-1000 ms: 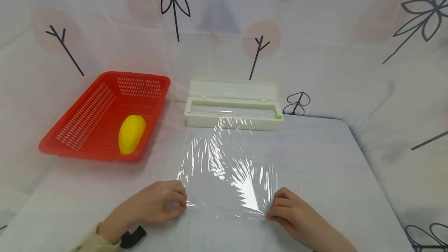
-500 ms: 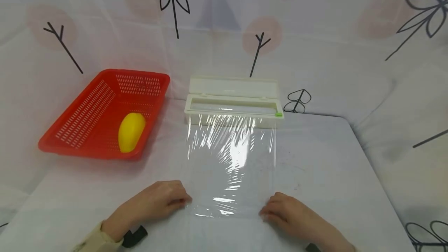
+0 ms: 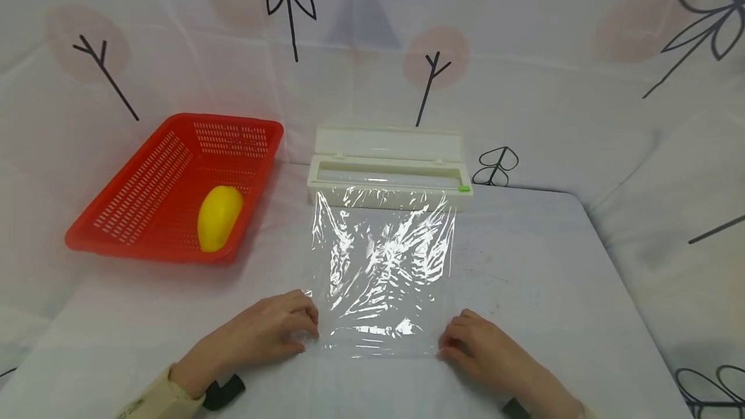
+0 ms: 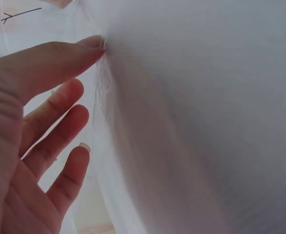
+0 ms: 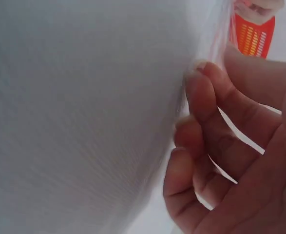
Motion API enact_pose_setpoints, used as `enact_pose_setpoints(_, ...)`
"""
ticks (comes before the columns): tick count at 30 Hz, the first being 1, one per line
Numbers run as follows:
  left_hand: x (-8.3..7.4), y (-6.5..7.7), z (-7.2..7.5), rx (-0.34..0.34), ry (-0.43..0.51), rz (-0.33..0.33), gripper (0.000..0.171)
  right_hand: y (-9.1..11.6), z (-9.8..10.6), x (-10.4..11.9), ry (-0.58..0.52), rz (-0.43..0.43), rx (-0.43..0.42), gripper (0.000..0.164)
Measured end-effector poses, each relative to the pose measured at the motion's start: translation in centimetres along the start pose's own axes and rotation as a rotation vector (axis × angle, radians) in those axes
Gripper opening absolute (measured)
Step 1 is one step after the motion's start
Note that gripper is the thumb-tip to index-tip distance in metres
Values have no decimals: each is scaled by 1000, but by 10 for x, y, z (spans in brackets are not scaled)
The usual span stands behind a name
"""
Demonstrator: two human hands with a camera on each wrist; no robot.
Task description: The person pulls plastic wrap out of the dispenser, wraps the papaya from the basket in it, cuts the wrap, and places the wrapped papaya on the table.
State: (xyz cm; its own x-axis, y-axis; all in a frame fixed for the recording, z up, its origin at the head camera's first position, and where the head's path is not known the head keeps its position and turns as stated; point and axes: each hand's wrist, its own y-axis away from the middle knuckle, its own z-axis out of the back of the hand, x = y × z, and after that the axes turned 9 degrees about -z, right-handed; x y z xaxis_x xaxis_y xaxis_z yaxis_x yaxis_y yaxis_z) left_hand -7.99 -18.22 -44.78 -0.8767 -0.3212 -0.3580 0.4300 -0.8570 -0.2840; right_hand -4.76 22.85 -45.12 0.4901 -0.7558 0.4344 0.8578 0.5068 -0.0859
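Note:
A sheet of clear cling film (image 3: pixel 384 270) stretches over the white table from a cream cling-film dispenser (image 3: pixel 387 196). The dispenser's lid stands open at the back, with the roll inside. My left hand (image 3: pixel 273 328) is at the film's near left corner. In the left wrist view, film gathers at the thumb tip (image 4: pixel 96 46), while three fingers stay loosely apart from it; the index finger is hidden. At the near right corner, my right hand (image 3: pixel 485 351) pinches the film, its fingers (image 5: pixel 201 95) curled at the edge and its thumb partly hidden.
A red plastic basket (image 3: pixel 145 193) sits at the left with a yellow mango-shaped fruit (image 3: pixel 220 218) inside. A small green slider (image 3: pixel 464 188) is on the dispenser's right end. Patterned cloth (image 3: pixel 361 37) hangs behind the table.
The film's near edge has come down flatter onto the table, and its glare has shifted. Both hands have moved only slightly. The left fingers look a little more spread from the thumb.

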Motion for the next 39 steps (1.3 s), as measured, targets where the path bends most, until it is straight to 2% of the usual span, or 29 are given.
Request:
enact_pose_setpoints(5, 0, 1, 2, 37, 6, 56, 23, -1, 3, 3, 0, -128, 39, 15)
enact_pose_setpoints(9, -1, 2, 5, 80, 41, 125, 25, -2, 3, 5, 32, -148, 56, 25)
enact_pose_setpoints(13, 0, 3, 8, 115, 72, 170, 26, -2, 2, 5, 78, -164, 16, 33)
enact_pose_setpoints(18, 1, 6, 10, 132, 90, 195, 26, 0, -1, 3, 77, -150, -79, 51)
enact_pose_setpoints(21, 1, 7, 11, 135, 89, 196, 27, 1, -2, 3, 81, -116, -109, 60)
enact_pose_setpoints(29, 0, 7, 15, 162, 111, 229, 29, 4, 0, 0, 161, -71, -111, 60)
enact_pose_setpoints(33, 2, 12, 17, 143, 120, 256, 30, 5, 0, 1, 181, -65, -124, 59)
enact_pose_setpoints(36, 5, 19, 20, 93, 96, 242, 30, 6, 0, 2, 180, -77, -119, 59)
enact_pose_setpoints(39, 9, 26, 27, 9, 61, 200, 28, 6, 1, 5, 173, -112, -98, 58)
